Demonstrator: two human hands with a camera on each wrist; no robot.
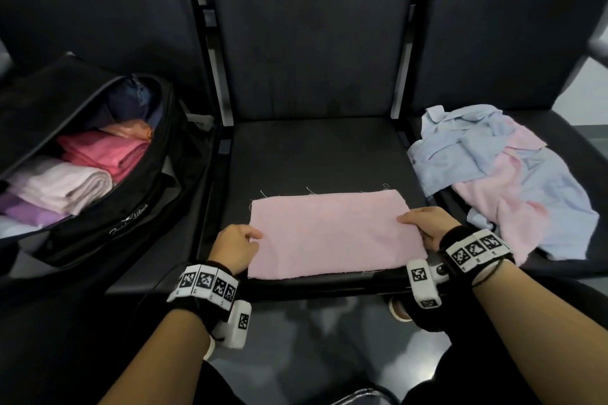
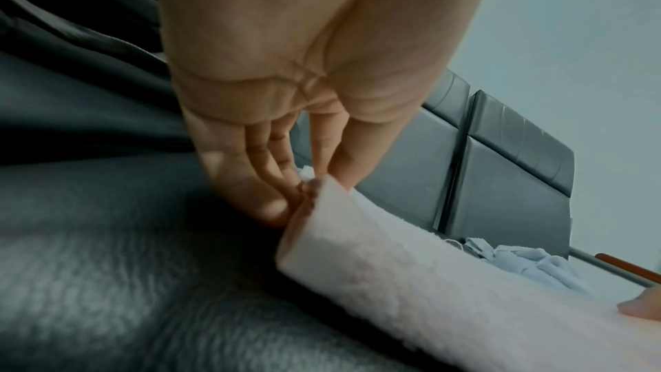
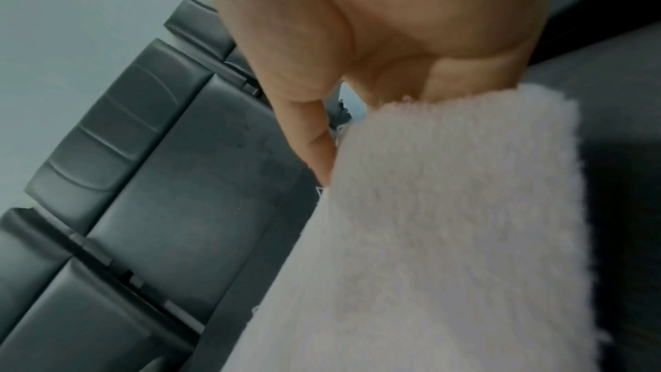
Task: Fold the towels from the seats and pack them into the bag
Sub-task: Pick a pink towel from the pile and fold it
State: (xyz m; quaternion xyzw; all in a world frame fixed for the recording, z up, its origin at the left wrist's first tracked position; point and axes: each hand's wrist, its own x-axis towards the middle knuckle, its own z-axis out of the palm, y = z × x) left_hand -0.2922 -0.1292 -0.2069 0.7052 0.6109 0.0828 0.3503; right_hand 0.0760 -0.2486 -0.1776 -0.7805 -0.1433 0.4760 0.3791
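While hands pinch pink towel (image 1: 332,233), bag (image 1: 141,227) holds folded towels (image 1: 82,171)

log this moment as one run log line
step: folding pink towel | left hand: pinches left edge | right hand: grips right edge | bag: open

The flat pale pink towel (image 1: 332,233) is nubbly matt terry cloth with frayed threads, lying on a smooth, faintly glossy black leather-look seat cushion (image 1: 316,154).
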